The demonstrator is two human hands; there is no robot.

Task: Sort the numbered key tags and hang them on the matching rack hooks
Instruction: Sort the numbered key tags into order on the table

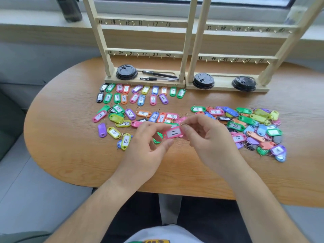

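Note:
A pink key tag point(173, 133) marked 11 is held above the table between both hands. My left hand point(149, 146) pinches its left end, and my right hand point(206, 137) pinches its ring end. Two neat rows of low-numbered tags point(138, 94) lie in front of the left wooden rack point(140, 51). A loose group of tags in the teens and twenties point(122, 120) lies left of my hands. An unsorted heap of tags point(249, 127) lies to the right. The right rack point(238, 58) carries hooks numbered 37 to 48. No tag hangs on any visible hook.
Three black cup lids point(126, 71) sit on the rack bases, with two pens point(158, 76) on the left base. The rounded wooden table point(70, 146) ends close to my body. A dark bottle point(71, 9) stands on the windowsill.

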